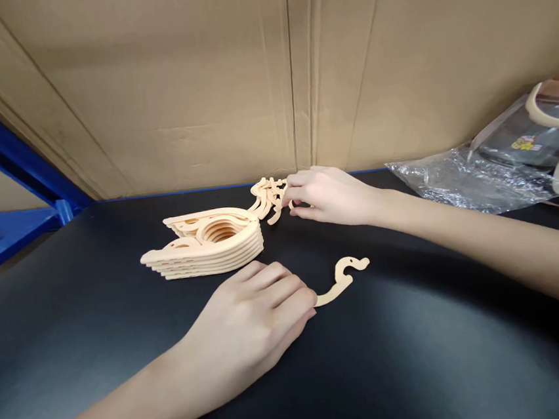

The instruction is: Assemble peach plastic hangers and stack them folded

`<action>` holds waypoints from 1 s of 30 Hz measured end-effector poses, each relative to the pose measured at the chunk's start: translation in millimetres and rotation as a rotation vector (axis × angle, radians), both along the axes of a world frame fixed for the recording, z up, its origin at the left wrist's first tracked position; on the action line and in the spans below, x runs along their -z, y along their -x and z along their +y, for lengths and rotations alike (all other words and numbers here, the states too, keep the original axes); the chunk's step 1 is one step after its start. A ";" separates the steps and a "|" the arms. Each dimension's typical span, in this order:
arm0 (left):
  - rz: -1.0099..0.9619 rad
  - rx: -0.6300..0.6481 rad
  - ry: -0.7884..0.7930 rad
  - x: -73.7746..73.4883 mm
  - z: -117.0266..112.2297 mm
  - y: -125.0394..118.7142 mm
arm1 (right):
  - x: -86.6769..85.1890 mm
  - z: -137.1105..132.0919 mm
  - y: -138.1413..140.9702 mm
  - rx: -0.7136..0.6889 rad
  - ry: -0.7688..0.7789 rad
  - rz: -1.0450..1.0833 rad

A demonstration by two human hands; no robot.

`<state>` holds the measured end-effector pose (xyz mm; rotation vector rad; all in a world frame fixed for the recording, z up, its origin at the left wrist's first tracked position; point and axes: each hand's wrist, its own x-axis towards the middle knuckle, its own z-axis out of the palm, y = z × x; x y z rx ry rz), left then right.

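Observation:
A stack of several peach plastic hangers [208, 243] lies on the black table [422, 354], their hooks [269, 197] fanned out toward the back. My right hand [327, 195] rests at those hooks with fingers curled, pinching them. My left hand [251, 324] lies knuckles up just in front of the stack, fingers closed over the body of a single peach hanger whose hook [345, 275] sticks out to the right on the table. The rest of that hanger is hidden under the hand.
A cardboard wall [266, 72] stands behind the table. Crinkled clear plastic bags [459, 179] lie at the back right, with another pale hanger and dark cloth [558, 123] at the right edge. A blue metal frame [8, 222] runs along the left.

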<state>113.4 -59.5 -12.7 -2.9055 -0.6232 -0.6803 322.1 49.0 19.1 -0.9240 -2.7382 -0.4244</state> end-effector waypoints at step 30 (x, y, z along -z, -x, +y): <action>-0.027 0.056 0.080 4.4 6.0 3.5 | -40.9 -19.9 -1.2 0.026 -0.427 -0.140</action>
